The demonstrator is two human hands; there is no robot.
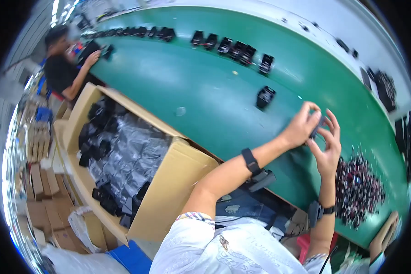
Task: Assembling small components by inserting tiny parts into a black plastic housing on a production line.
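Observation:
Over the green table, my left hand (300, 127) and my right hand (329, 150) meet with bent fingers around a small dark grey part (317, 127). Both hands grip it, and the fingers cover much of it, so its exact kind does not show. Left of my hands lies a black plastic housing (265, 97) with an open inside. Another black housing (266, 64) lies farther back. Close to my right forearm spreads a heap of small dark parts (360, 192) with reddish and whitish bits, too fine to tell apart.
More black housings (236, 49) line the far side of the green table (160, 73). To my left stands an open cardboard box (169, 182) with black parts and clear plastic bags. A person (61, 68) works at the far left; another person's hand (388, 230) rests at the lower right.

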